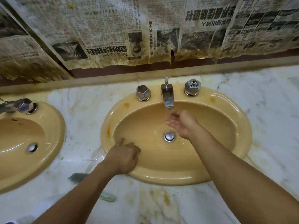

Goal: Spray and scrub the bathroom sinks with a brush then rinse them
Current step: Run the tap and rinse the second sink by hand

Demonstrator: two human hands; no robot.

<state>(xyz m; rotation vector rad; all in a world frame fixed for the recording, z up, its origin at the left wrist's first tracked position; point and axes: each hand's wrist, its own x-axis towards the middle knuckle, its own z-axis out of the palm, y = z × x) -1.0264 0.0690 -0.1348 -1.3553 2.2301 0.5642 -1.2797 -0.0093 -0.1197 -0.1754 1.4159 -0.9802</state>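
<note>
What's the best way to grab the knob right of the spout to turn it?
Come down from above with the right hand and close it around the faceted sides of the knob. It stands upright on the sink rim, and its flat facets should give grip for twisting.

Marble counter holds grey wad and, perhaps, green brush handle.
</note>
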